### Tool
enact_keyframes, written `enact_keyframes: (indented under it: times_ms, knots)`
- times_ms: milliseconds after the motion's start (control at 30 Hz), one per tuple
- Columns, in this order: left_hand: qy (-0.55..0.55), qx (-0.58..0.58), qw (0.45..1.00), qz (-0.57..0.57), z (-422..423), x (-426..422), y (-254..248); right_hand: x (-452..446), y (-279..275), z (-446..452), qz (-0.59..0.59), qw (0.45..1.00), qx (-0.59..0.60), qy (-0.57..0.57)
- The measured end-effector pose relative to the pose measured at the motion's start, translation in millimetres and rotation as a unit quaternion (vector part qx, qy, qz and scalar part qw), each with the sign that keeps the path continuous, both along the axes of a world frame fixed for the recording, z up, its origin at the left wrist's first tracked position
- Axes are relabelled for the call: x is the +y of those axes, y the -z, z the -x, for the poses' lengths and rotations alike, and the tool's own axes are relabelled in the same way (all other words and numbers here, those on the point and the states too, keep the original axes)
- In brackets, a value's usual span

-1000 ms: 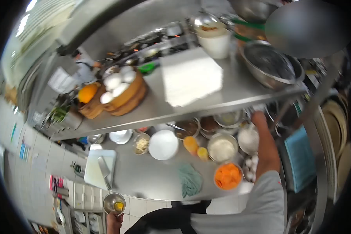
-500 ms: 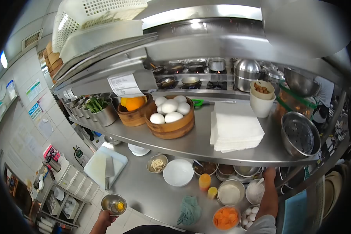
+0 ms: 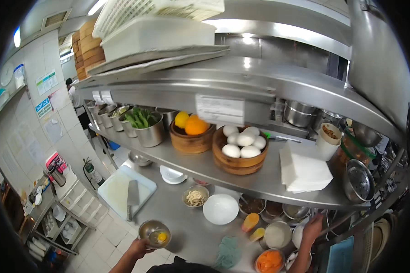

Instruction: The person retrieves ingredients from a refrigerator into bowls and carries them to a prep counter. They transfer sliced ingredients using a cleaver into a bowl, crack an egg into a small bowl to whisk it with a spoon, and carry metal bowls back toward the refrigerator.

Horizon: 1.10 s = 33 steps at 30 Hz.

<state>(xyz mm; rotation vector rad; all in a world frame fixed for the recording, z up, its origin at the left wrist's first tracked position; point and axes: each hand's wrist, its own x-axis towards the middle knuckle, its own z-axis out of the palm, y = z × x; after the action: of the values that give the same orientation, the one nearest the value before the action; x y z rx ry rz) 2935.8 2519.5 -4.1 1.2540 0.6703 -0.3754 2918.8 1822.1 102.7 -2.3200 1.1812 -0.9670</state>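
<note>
My left hand (image 3: 140,249) grips the rim of a small metal bowl (image 3: 156,234) with a raw egg in it, at the table's front edge. On the right, below the shelf edge, my right hand (image 3: 312,226) is closed near several bowls; what it holds is too small to make out. Beside it are a bowl of white powder (image 3: 278,235), a bowl of orange slices (image 3: 269,261) and a partly hidden bowl of eggs (image 3: 298,261). A white bowl (image 3: 220,209) and a bowl of pale strips (image 3: 195,196) stand between the hands.
A cutting board (image 3: 111,189) with a cleaver (image 3: 132,195) lies left. A green cloth (image 3: 228,251) and two orange-yellow bottles (image 3: 250,222) are at the front. The overhead shelf (image 3: 191,168) carries wooden egg bowl (image 3: 240,161), napkins (image 3: 305,168), metal containers and a colander (image 3: 359,180).
The view has swung up and to the left. My left hand has brought the bowl closer to the table's front edge. My right hand has come out from under the shelf toward me.
</note>
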Motion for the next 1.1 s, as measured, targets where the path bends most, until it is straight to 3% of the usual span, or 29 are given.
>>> enact_keyframes:
  times_ms: [33, 67, 100, 133, 167, 200, 267, 300, 367, 500, 600, 700, 800, 900, 1000, 1100]
  knots:
    - [0.02, -0.018, 1.0, 0.004, -7.9, -6.1, 0.0, 26.3, -4.2, 7.7, -0.015, 1.0, 0.013, -0.01]
    - [0.04, -0.032, 0.999, 0.007, -18.9, -15.4, -6.7, 42.8, 35.5, 0.2, -0.083, 0.981, -0.107, -0.137]
    - [0.063, -0.049, 0.997, 0.005, -30.6, -29.0, -19.4, 81.7, 45.9, -2.2, -0.155, 0.929, -0.219, -0.255]
    - [0.088, -0.099, 0.991, 0.031, -44.7, -24.8, 3.6, 121.3, 56.9, -5.4, -0.07, 0.921, -0.193, -0.332]
    - [0.107, -0.127, 0.986, 0.002, -59.5, -40.0, -10.0, 176.1, 41.1, -6.7, -0.165, 0.908, -0.124, -0.364]
    - [0.158, -0.203, 0.964, -0.06, -76.7, -29.5, 26.6, 213.5, 44.1, -11.0, -0.226, 0.888, -0.027, -0.399]
    - [0.181, -0.165, 0.968, -0.064, -94.3, -47.6, 0.5, 277.4, 15.5, -27.2, -0.117, 0.847, 0.116, -0.505]
    - [0.172, -0.147, 0.969, -0.103, -104.0, -56.2, -0.6, 301.0, 3.3, -37.1, -0.042, 0.846, 0.108, -0.521]
    - [0.18, -0.126, 0.974, -0.057, -115.5, -67.1, -17.6, 331.0, -15.6, -57.3, -0.022, 0.851, 0.045, -0.522]
    - [0.184, -0.121, 0.974, -0.049, -134.1, -80.5, -24.1, 353.6, -37.5, -86.5, -0.002, 0.847, 0.071, -0.526]
    - [0.192, -0.13, 0.971, -0.057, -135.6, -84.7, -30.8, 363.4, -23.5, -97.2, 0.017, 0.858, 0.121, -0.499]
    - [0.174, -0.15, 0.971, -0.068, -136.8, -87.8, -26.9, 361.5, 6.6, -105.2, -0.027, 0.801, 0.235, -0.55]
    - [0.14, -0.163, 0.973, -0.086, -132.6, -90.2, -28.6, 368.1, 16.3, -106.8, -0.149, 0.828, 0.189, -0.506]
    - [0.123, -0.174, 0.976, -0.052, -129.7, -85.7, -33.1, 366.4, 27.4, -106.8, -0.237, 0.757, 0.26, -0.55]
    - [0.117, -0.194, 0.973, -0.043, -131.9, -79.3, -26.9, 375.5, 35.8, -104.3, -0.224, 0.812, 0.186, -0.506]
    - [0.122, -0.203, 0.971, -0.043, -128.8, -72.8, -17.7, 376.2, 40.9, -104.7, -0.263, 0.758, 0.245, -0.544]
